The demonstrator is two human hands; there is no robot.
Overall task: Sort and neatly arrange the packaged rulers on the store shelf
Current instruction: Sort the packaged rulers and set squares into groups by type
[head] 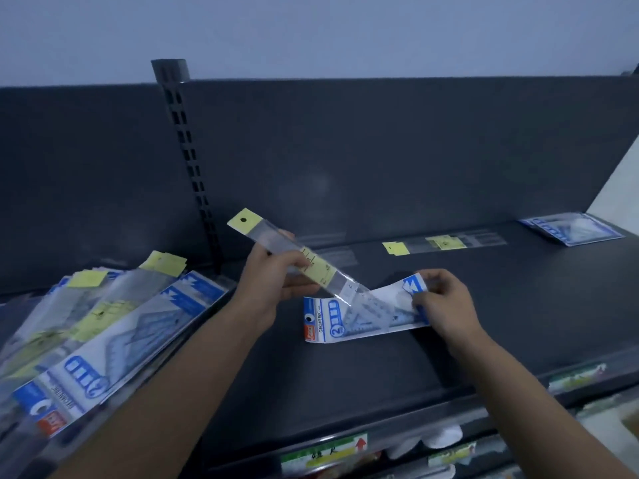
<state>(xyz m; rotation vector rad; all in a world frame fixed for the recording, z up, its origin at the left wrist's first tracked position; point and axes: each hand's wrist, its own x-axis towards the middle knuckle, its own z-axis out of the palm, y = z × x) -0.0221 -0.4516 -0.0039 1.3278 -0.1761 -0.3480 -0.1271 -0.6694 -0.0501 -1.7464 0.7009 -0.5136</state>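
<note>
Two hands are splitting packs mid-frame: left hand point(276, 271) gripping the yellow-tagged ruler pack point(297, 259), right hand point(446, 299) pinching the blue geometric set pack point(349, 319). Next, each probably needs its matching pile.

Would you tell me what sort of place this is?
Probably a stationery shop: a metal shelf with a slotted upright, a pile of packaged rulers with hang-hole tags, and price labels on the shelf edge below. The left hand grips a ruler pack, the right hand a set-square pack.
</note>
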